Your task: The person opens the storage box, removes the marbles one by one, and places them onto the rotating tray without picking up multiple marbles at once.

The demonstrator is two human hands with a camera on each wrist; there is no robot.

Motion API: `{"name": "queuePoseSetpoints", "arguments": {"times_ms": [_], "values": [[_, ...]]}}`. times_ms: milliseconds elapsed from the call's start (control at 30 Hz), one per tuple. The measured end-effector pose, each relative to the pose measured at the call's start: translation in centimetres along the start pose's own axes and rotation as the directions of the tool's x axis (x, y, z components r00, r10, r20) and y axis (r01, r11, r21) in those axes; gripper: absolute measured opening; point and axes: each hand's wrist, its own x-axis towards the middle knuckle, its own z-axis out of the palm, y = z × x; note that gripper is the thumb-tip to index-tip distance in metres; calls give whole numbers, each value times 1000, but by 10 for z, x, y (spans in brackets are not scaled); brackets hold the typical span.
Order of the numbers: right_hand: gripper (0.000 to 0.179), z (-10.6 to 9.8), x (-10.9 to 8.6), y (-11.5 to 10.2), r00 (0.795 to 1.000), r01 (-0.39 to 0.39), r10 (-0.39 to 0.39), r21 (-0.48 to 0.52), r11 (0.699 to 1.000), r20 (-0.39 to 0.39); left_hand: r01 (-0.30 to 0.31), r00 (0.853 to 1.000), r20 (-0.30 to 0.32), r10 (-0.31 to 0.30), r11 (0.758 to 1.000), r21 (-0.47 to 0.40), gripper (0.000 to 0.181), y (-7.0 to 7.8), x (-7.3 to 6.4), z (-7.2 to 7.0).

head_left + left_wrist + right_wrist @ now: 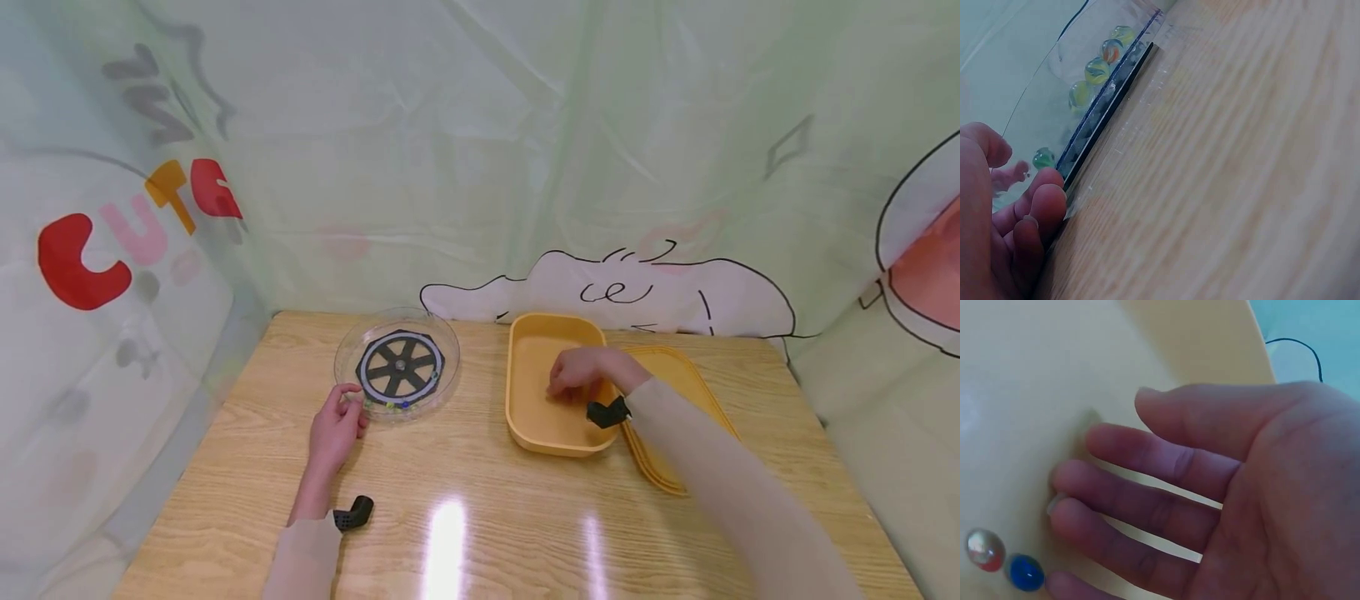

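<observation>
At the near left edge of a clear round dish (448, 392), my left hand (337, 427) has its fingers loosely bent. The left wrist view shows those fingertips (1047, 203) beside the dish's wall, the thumb apart from them; whether they touch it I cannot tell. Several glass marbles (1097, 72) lie inside the dish. Down in a yellow plastic box (517, 400) reaches my right hand (577, 371), fingers spread and slightly bent, holding nothing visible. Near its little finger lie a blue marble (1025, 572) and a clear-and-red marble (985, 550).
A black spoked wheel shape (400, 367) shows in or under the dish. A yellow lid (678, 379) lies to the right of the box, partly beneath my right arm. The wooden table (442, 467) ends at a printed curtain (480, 150) behind.
</observation>
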Motion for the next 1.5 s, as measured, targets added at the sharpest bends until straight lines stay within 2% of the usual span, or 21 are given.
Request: {"name": "queuePoseSetpoints", "arguments": {"times_ms": [167, 633, 933, 1400, 1500], "values": [[25, 4, -2, 2, 999, 18, -18, 9, 1000, 44, -5, 1000, -4, 5, 1000, 2, 22, 2, 0, 0], [21, 20, -14, -2, 995, 27, -36, 94, 995, 98, -10, 1000, 1, 10, 1000, 7, 23, 1, 0, 0], [19, 26, -17, -2, 991, 32, -39, 58, 998, 132, -8, 1000, -1, 8, 1000, -2, 22, 2, 0, 1], [5, 36, -23, -7, 984, 19, -26, 44, 999, 178, 0, 1000, -3, 0, 1000, -2, 23, -1, 1, 1], [13, 37, -24, -7, 984, 24, -27, 19, 1000, 178, 3, 1000, -2, -3, 1000, -2, 23, -1, 1, 1]]}}
